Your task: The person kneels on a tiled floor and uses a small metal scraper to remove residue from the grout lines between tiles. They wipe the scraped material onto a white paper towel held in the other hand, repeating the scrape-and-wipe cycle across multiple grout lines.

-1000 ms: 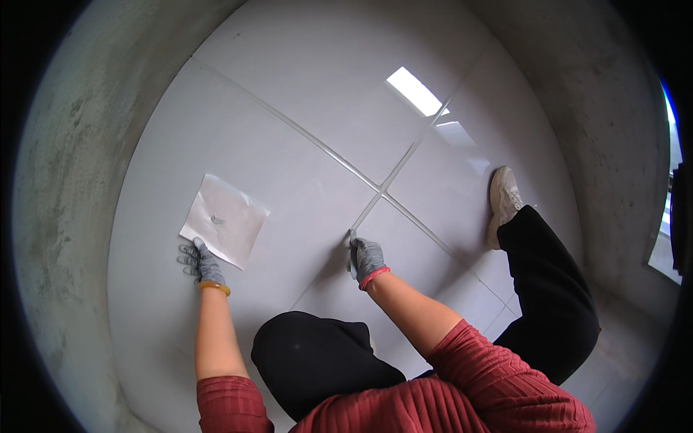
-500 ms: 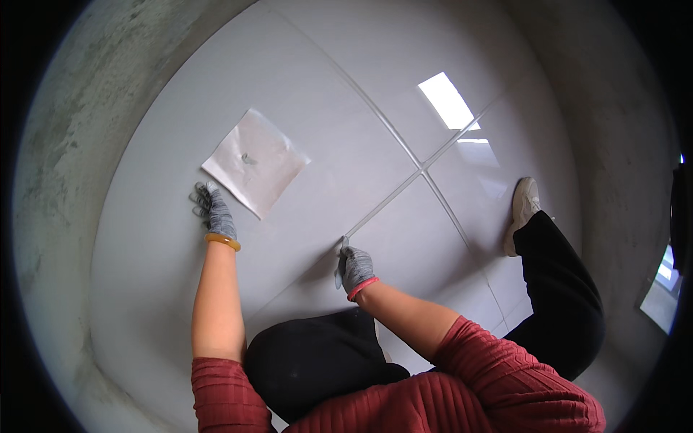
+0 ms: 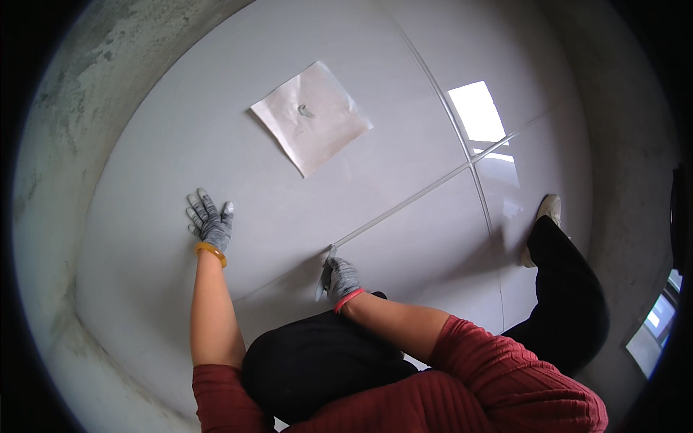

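My right hand [image 3: 341, 278], in a grey knitted glove, is closed round a slim, flat grey scraper [image 3: 321, 285]. The scraper's tip touches the joint [image 3: 404, 203] between the pale floor tiles, right where its wide glossy stretch gives way to a thin line. Off to the left, my left hand [image 3: 211, 220] wears a matching glove and lies on the tile with its fingers spread, holding nothing. Beyond both hands lies a square pinkish-white sheet [image 3: 317, 137] with a small grey-green smear [image 3: 306, 111] in its middle.
Joints cross at the right [image 3: 471, 163], beside a bright window reflection [image 3: 478, 112]. Bare grey walls [image 3: 86, 94] rise at the left and right. My bent knee [image 3: 310, 361] is close to my right forearm; my shoe [image 3: 550, 208] stands on the tiles at the right.
The view has shifted, so the sheet and joint crossing appear farther right. My right hand has drawn the scraper along the joint toward me, away from the crossing. My left hand's fingers are more spread.
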Demonstrator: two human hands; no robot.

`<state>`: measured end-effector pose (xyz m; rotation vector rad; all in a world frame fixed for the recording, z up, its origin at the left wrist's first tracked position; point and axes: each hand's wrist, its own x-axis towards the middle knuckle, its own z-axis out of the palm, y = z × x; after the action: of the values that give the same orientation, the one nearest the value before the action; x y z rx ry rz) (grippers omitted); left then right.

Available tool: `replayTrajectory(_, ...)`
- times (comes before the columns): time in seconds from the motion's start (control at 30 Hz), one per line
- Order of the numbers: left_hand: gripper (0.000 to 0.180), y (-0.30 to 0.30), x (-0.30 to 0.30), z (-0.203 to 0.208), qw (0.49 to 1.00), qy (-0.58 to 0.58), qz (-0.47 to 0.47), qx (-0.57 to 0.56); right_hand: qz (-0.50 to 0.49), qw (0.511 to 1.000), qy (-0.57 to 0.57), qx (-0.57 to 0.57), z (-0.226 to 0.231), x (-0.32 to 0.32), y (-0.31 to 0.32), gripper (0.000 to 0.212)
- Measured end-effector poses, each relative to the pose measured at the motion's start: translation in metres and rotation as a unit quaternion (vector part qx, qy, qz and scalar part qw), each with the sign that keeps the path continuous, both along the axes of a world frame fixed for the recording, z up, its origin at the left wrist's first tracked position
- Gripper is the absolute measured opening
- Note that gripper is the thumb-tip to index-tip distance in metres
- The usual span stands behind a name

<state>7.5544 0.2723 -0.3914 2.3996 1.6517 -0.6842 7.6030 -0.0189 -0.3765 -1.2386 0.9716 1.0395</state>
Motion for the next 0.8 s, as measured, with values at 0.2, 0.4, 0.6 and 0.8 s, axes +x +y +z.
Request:
replayTrajectory(0.2,0.088,0.006,-0.007,-0.02,0.998,-0.062,-0.033,0.004,0.054,0.998,0.011,0.028,-0.03,-0.049,0.018,0.015)
replayTrajectory(0.4,0.09,0.002,-0.013,-0.023,0.996,-0.073,-0.041,-0.018,0.098,0.994,0.049,0.024,-0.043,-0.09,0.031,0.017)
replayTrajectory(0.6,0.089,-0.004,-0.014,-0.016,0.993,-0.097,-0.054,-0.034,0.105,0.991,0.052,0.059,-0.044,-0.126,0.044,0.016)
replayTrajectory(0.8,0.091,-0.01,-0.017,-0.012,0.992,-0.115,-0.048,-0.036,0.161,0.981,0.084,0.074,-0.065,-0.176,0.063,0.013)
